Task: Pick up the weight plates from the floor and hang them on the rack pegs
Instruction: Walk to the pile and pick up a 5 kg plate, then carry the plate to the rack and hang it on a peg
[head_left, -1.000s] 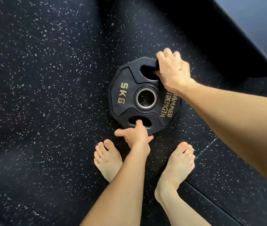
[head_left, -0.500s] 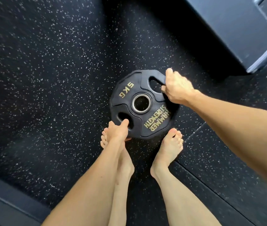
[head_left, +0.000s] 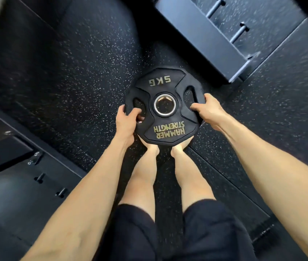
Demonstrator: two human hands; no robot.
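I have the weight plate (head_left: 165, 106) up off the floor (head_left: 74, 81), held flat in front of me over my feet, its face turned up to me. My left hand (head_left: 125, 124) grasps its left edge, thumb on top beside the left grip slot and fingers curled under and up through that slot. My right hand (head_left: 208, 110) grasps the right edge the same way, thumb lying across the face next to the right grip slot, fingers wrapped underneath where I cannot see them. The plate is black with a steel ring (head_left: 165, 105) round its centre hole, "5 KG" in gold on the far side and "HAMMER STRENGTH" on the near side, both upside down to me. My toes just show past its near edge. Far and to the right stands a dark rack frame (head_left: 202, 36) with two thin pegs (head_left: 238, 33) sticking out of it. On my near left is another dark frame (head_left: 17, 178) with short pegs (head_left: 62, 193) and bolts. I wear black shorts (head_left: 177, 234)
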